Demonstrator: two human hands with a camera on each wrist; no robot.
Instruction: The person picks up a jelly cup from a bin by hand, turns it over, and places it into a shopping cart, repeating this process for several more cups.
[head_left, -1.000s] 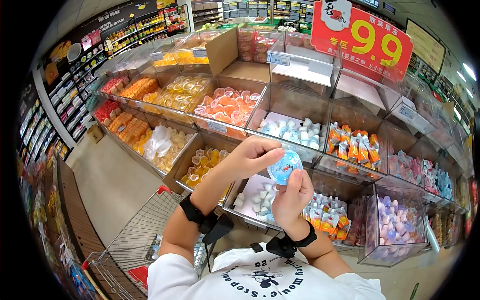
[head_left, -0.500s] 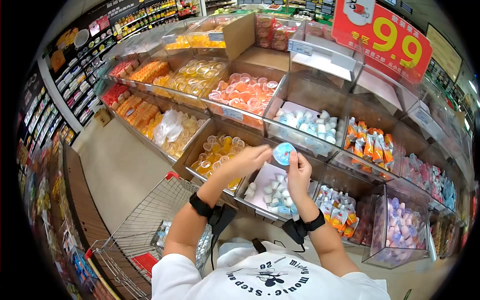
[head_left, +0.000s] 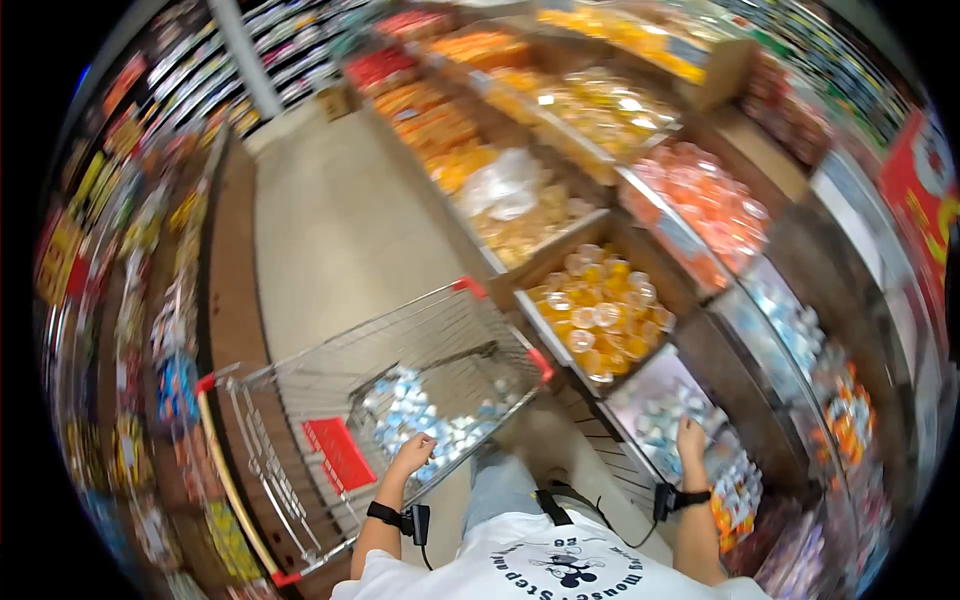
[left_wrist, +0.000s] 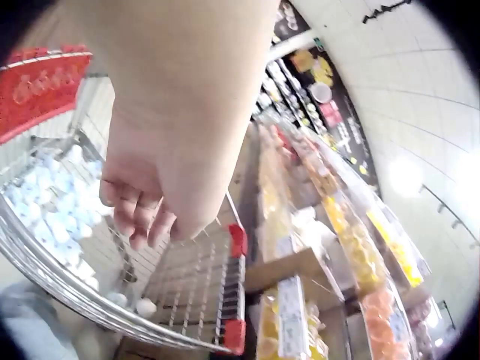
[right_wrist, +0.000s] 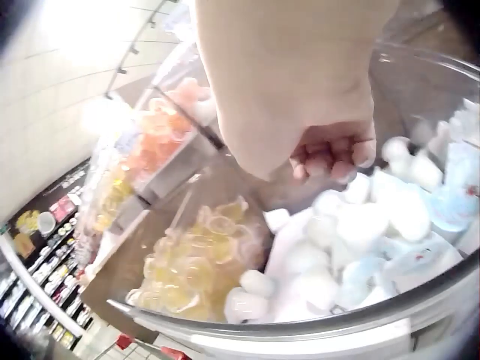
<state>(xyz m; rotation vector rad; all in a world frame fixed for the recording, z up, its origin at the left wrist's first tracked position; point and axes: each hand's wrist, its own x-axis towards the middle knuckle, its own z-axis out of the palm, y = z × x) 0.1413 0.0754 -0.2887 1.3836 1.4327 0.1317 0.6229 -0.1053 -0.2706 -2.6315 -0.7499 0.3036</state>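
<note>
Cups [head_left: 408,408], white and pale blue, lie loose inside the shopping cart [head_left: 541,365] in the head view. They look light, with smooth, probably slippery plastic sides; the lids would likely dent under a hard press, so thumb and fingers round the side, just below the rim, seem the safer hold. The left hand [head_left: 410,458] hangs above the cart's edge nearest the person, close to the heap. The right hand [head_left: 691,440] is well away from the cart, over a lined bin [head_left: 648,376] of similar cups, blurred here. Just beyond the cart's front corner, the yellow bin [head_left: 557,345] is heaped with yellow-orange cups; farther from the cart lie peach-coloured cups [head_left: 705,205], and past its front end a plastic bag [head_left: 503,185] rests on pale yellow goods.

In the left wrist view, the fingers are loosely curled and no cup shows in the grip. Below, the heap sits inside the cart's wire side near the red panel [left_wrist: 39,90], with a couple of cups lying apart toward the cart's front.

In the right wrist view, the fingers curl inward above the white cups; the grip is partly closed and appears to hold nothing, though whether a fingertip touches a cup cannot be told. The clear-walled bin holds cups tipped at mixed angles, with the yellow bin adjoining on the side toward the cart.
</note>
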